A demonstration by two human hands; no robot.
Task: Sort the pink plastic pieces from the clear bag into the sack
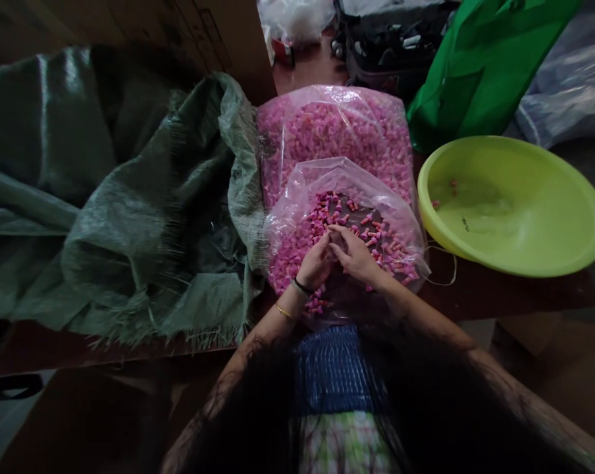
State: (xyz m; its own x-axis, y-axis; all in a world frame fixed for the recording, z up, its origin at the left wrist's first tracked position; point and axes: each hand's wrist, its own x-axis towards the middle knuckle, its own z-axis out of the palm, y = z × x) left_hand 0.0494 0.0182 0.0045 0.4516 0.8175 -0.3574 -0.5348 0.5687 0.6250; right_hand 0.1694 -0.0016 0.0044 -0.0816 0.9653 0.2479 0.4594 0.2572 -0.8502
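My left hand (317,264) and my right hand (355,254) meet over an opened clear plastic bag (344,170). Their fingertips come together in a pinch, and whatever they hold is too small or hidden to make out. Around them in the bag lie many small pink pieces (290,260), some with orange stem-like ends (399,258). They are heaped on the left side and scattered loosely on the right. Right behind lies a larger, full clear bag (337,125) packed with similar pink pieces.
A yellow-green plastic basin (534,224) stands at right with a few small pink pieces inside. Green woven sacking (120,217) covers the left of the dark red table (480,289). Behind are a cardboard box (228,39), a green bag (485,72) and a dark case (391,72).
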